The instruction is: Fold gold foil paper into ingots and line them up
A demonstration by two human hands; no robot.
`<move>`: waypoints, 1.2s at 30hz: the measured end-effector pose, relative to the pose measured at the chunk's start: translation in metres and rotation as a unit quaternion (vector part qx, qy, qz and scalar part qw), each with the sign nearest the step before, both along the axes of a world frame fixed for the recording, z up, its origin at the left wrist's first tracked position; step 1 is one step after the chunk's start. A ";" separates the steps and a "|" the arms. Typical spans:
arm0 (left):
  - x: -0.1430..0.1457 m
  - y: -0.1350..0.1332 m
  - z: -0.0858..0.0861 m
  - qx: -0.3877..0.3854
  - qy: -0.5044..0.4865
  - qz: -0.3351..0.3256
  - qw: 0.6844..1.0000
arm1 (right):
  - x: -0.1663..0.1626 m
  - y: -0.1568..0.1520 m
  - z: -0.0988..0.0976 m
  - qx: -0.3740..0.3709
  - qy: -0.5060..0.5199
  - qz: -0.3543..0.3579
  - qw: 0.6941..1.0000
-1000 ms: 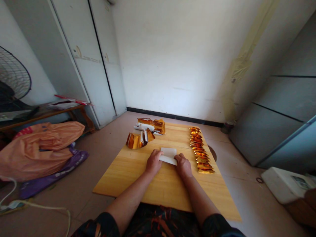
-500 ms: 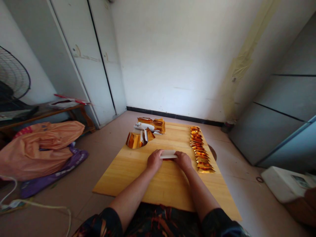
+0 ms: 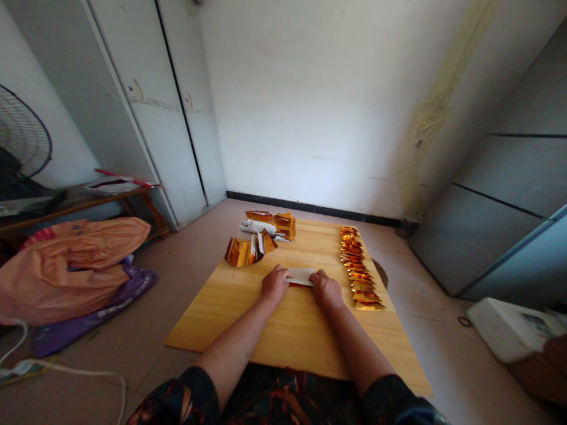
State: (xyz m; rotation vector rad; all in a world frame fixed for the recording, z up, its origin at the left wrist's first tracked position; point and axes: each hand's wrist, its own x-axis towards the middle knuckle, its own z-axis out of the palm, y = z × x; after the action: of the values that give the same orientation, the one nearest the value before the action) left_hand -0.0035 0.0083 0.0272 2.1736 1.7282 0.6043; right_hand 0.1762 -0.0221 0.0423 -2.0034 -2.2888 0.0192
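Observation:
A small white paper sheet (image 3: 302, 275), folded into a narrow strip, lies on the wooden board (image 3: 292, 330) in front of me. My left hand (image 3: 274, 284) pinches its left end with curled fingers. My right hand (image 3: 326, 288) grips its right end the same way. A thin red-gold edge shows beneath the strip. A row of folded gold foil pieces (image 3: 357, 269) runs along the board's right side, close to my right hand. Loose gold and white foil sheets (image 3: 247, 249) and a stack of them (image 3: 271, 225) sit at the board's far left.
An orange plastic bag (image 3: 71, 260) over a purple one lies on the floor at left, beside a fan (image 3: 20, 141) and a low table. A white box (image 3: 509, 330) sits on the floor at right. White cabinet doors and a wall stand behind the board.
The paper was a wider sheet a second ago; both hands have folded it down into a narrow strip and shifted slightly away from me.

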 end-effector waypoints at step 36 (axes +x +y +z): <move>0.019 -0.046 0.003 0.095 0.083 -0.174 0.977 | -0.012 -0.028 0.016 -0.033 -0.081 0.048 0.995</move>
State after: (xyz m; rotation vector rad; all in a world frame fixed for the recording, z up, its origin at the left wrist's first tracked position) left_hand 0.0157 -0.0381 0.0300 2.6472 1.3572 0.5259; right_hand 0.1642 -0.0499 0.0578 -1.9924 -2.5137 -0.0628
